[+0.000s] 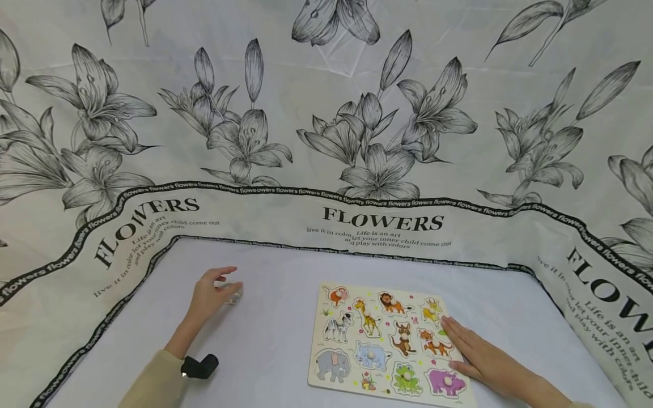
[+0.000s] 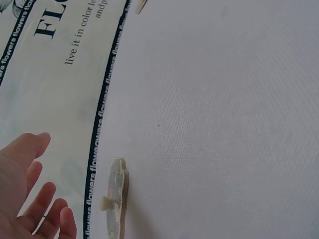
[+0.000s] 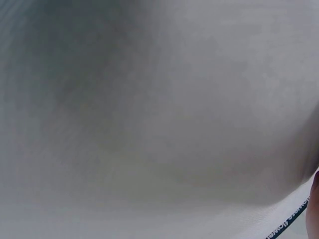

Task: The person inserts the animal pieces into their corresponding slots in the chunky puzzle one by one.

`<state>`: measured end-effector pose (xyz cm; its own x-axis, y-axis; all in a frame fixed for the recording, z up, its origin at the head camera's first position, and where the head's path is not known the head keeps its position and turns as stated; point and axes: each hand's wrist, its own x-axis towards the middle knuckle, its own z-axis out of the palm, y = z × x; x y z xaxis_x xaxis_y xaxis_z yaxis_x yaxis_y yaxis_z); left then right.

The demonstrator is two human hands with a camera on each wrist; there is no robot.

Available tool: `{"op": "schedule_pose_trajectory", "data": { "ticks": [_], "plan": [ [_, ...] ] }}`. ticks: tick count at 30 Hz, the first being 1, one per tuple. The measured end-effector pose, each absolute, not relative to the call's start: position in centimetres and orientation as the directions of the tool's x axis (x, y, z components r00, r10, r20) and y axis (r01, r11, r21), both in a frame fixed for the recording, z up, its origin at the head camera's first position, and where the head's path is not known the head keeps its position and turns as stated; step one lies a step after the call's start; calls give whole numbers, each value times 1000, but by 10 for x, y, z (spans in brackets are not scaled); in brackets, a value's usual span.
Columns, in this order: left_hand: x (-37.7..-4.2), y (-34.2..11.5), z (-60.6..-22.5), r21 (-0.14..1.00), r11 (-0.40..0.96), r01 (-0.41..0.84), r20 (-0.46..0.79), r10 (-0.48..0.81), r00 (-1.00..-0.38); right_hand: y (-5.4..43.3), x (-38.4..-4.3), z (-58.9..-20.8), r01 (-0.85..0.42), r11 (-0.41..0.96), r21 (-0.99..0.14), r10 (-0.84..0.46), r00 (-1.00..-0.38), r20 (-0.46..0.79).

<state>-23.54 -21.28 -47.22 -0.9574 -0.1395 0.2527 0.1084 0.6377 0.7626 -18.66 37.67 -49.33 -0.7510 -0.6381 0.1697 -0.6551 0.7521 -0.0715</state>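
My left hand point(image 1: 211, 292) is at the left of the table, fingers loosely bent and spread. Its thumb overlaps a small grey puzzle piece point(image 1: 234, 296) in the head view. From the left wrist, that knobbed puzzle piece point(image 2: 117, 196) shows nearly edge-on, apart from the fingers of the left hand point(image 2: 30, 194). A wooden animal puzzle board point(image 1: 352, 320) lies right of centre, with several colourful animals on it. Straight fingers of my right hand point(image 1: 490, 357) rest along the board's right edge. Only a sliver of that hand point(image 3: 313, 214) shows in the right wrist view.
A white cloth point(image 1: 265, 328) covers the table. Behind and on both sides hangs a flower-printed curtain point(image 1: 275, 215) with black lettered bands. A black camera point(image 1: 200, 366) is worn at the left wrist. A pale wooden edge point(image 2: 141, 6) pokes into the left wrist view.
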Motion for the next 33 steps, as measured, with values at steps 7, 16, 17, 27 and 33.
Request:
{"op": "schedule_pose_trajectory", "data": {
  "ticks": [7,16,17,27,33],
  "plan": [
    [-235,-219,-475,774,632,34,191,-182,-965,375,-186,-492,-642,762,-85,-627,-764,155],
    [-236,-228,-492,748,660,-75,95,-218,-971,375,-186,-492,-641,763,-84,-626,-765,153],
    [-237,-229,-493,744,664,-79,92,-219,-971,375,-186,-493,-641,763,-84,-626,-765,152],
    [-237,-231,-496,716,694,-67,126,-224,-967,375,-186,-494,-652,754,-77,-634,-754,171],
    [-236,-230,-498,711,701,-54,165,-241,-956,375,-186,-495,-643,761,-83,-627,-763,157]
  ]
}}
